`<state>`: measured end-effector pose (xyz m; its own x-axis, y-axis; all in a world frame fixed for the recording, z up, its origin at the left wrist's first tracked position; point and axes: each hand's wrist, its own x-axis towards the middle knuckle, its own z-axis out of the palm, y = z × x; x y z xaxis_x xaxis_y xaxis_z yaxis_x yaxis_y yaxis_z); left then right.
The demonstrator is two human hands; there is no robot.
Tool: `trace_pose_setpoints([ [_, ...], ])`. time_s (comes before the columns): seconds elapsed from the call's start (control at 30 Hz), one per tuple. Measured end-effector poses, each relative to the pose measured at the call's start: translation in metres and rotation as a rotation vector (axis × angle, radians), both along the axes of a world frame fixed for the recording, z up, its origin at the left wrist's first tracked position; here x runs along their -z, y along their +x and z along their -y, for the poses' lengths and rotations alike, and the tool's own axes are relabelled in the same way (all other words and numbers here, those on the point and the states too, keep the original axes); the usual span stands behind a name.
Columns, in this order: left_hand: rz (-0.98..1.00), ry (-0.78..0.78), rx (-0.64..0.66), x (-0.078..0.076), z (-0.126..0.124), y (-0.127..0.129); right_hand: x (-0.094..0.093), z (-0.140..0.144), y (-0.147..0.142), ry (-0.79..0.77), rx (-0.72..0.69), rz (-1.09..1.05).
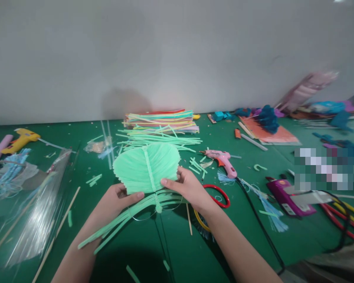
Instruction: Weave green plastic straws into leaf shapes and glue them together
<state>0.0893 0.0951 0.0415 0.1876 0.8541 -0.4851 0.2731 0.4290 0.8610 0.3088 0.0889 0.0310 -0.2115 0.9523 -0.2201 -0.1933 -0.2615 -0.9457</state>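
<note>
- A person's two hands hold up a mint-green, leaf-shaped panel of fuzzy strands above a green worktop, its raised center rib running down to a short stem.
- The left hand grips the panel's lower left edge, thumb in front and fingers curled behind.
- The right hand pinches the lower right side, its thumb lying flat toward the rib.
- Just below the panel, loose curved mint-green fuzzy strips cross the stem and sweep over the left wrist; whether they are fastened there cannot be told.
- Behind the panel lie scattered straight green strips and a stack of multicolored fuzzy strips, near a gray wall.
- To the right rests a pink glue gun with a black cord, nozzle pointing left; a red ring-shaped handle sits by the right wrist.
- At far left, a yellow glue gun lies beyond a clear plastic sleeve.
</note>
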Motion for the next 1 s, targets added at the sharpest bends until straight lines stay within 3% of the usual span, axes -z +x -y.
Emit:
trace_pose_setpoints([
  [0.17,0.171,-0.039,-0.074,0.01,0.001,0.001,-0.003,0.001,0.001,0.022,-0.021,0.105],
  [0.37,0.228,-0.031,-0.112,0.021,0.003,-0.002,-0.005,0.001,0.005,0.062,-0.068,0.102],
  [0.53,0.298,0.036,-0.138,0.027,0.002,-0.005,-0.004,0.002,0.004,0.02,-0.09,0.219],
  [0.77,0.339,0.081,-0.081,0.023,0.006,0.004,0.002,-0.001,0.004,-0.015,0.026,-0.122],
  [1.0,0.302,0.199,-0.166,0.027,0.01,0.012,0.003,0.0,0.007,-0.019,0.024,-0.083],
])
